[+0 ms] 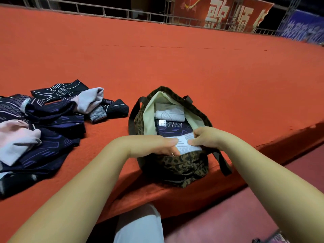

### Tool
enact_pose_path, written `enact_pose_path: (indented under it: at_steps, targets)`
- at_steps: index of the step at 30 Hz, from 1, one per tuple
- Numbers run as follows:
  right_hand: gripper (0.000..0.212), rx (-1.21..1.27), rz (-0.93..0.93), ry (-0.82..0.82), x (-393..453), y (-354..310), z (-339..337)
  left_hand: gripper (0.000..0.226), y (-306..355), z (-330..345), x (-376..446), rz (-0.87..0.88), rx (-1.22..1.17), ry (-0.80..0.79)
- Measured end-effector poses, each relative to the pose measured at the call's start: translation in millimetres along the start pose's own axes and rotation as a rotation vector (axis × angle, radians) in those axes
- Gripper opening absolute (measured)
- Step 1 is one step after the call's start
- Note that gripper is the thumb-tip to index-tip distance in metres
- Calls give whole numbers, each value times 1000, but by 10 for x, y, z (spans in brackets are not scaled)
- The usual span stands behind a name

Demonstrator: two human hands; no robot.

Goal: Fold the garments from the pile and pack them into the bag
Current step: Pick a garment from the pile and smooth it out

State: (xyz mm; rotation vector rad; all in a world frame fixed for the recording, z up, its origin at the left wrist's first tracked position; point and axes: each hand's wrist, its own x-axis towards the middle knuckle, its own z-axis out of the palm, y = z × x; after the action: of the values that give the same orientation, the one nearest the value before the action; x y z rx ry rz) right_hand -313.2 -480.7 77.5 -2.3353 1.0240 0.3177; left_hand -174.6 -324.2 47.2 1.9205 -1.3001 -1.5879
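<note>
Both your hands are at the near rim of the bag (pixel 175 165), holding one folded white garment (pixel 186 145) between them. Your left hand (pixel 154 144) grips its left end with fingers curled under; your right hand (pixel 205 137) pinches the right end from above. Its long axis runs from 9 to 3 o'clock, across the bag's mouth. The free space lies at 12 o'clock from your hands, and down, next to the dark folded piece (pixel 172 128) and the white one (pixel 169 112) already packed. Neither hand is nearer; I judge you should lower it level. The unfolded pile (pixel 40 127) waits at 9 o'clock, well apart from the bag.
</note>
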Motion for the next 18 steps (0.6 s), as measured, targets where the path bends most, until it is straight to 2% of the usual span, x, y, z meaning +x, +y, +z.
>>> enact_pose_path:
  at_steps: [2, 3, 5, 7, 8, 10, 12, 14, 16, 18]
  targets:
    - [36, -156, 39, -84, -9, -19, 2, 64, -54, -104, -155, 266, -58, -31]
    - [36, -206, 51, -94, -8, -23, 15, 68, -54, -104, -269, 314, -92, -44]
    - [37, -179, 37, -46, 21, 15, 73, 64, -3, -108, -315, 305, -98, 64]
    - [38, -70, 15, 16, 37, 93, 160, 57, 89, -103, -168, 327, -59, 301]
    - [38, -32, 2, 37, 32, 126, 201, 55, 106, -117, -84, 335, -40, 368]
    - [38, 54, -31, 94, -19, 178, 244, 53, 141, -105, -5, 304, 56, 373]
    - [39, 189, -83, 161, -119, 244, 252, 48, 126, -92, 142, 248, 282, 320]
    - [30, 285, -168, 204, -261, 339, 286, 42, 88, -60, 268, 199, 423, 339]
    - [17, 267, -287, 239, -383, 463, 396, 39, 30, -63, 326, 213, 374, 364]
    - [26, 177, -374, 288, -438, 576, 525, 41, 3, -63, 353, 222, 341, 378]
